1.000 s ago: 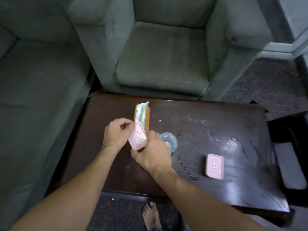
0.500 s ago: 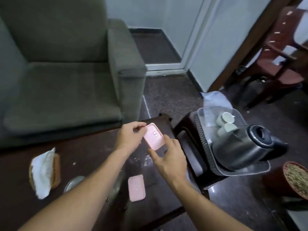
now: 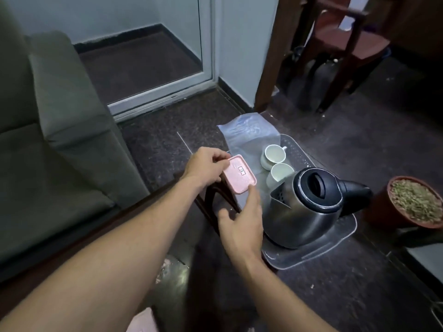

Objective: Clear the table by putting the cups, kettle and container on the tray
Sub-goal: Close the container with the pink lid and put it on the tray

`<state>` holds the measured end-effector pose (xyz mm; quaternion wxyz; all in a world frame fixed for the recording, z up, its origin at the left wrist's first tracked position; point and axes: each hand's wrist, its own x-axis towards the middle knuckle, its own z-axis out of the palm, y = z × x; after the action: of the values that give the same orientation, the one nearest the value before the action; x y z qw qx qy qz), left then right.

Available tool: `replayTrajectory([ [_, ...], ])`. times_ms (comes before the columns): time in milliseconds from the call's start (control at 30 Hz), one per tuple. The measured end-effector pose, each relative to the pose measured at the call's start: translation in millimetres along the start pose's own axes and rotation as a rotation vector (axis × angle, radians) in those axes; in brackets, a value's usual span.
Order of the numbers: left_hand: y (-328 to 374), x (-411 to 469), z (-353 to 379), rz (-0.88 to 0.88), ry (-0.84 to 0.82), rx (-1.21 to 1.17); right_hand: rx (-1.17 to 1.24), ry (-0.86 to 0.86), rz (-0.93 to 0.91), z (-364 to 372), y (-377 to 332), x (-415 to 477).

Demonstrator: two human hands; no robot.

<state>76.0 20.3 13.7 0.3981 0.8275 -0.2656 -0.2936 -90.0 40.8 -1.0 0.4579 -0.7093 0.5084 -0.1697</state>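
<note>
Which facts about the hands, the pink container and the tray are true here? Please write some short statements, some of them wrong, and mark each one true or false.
1. The left hand holds the pink container. True.
2. Two white cups are on the tray. True.
3. The kettle stands on the floor beside the tray. False: the kettle stands on the tray.
4. The right hand grips the kettle's handle. False: the right hand is open and holds nothing.
</note>
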Motion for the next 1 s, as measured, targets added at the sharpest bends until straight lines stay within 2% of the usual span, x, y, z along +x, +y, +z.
replayTrajectory([
  [267,2.6,43.1,30.7,-0.009,-0.201,0.227,-0.229,-0.151,-0.033,-2.4,16.7,13.1],
  [467,16.1,56.8,47.2,0.101,-0.309,0.638,-0.359,-0.216,0.063,-5.3,15.2,30.0],
  [667,20.8,61.4,55.9,0.116,-0.408,0.896,-0.470,-0.318,0.123,-6.3,13.8,44.4],
  [833,22.4,60.6,58.2,0.166,-0.399,0.967,-0.524,-0.356,0.114,-8.1,13.3,47.3],
  [1000,16.8,54.7,52.5,0.208,-0.318,0.872,-0.583,-0.329,0.061,-9.5,14.1,40.9],
])
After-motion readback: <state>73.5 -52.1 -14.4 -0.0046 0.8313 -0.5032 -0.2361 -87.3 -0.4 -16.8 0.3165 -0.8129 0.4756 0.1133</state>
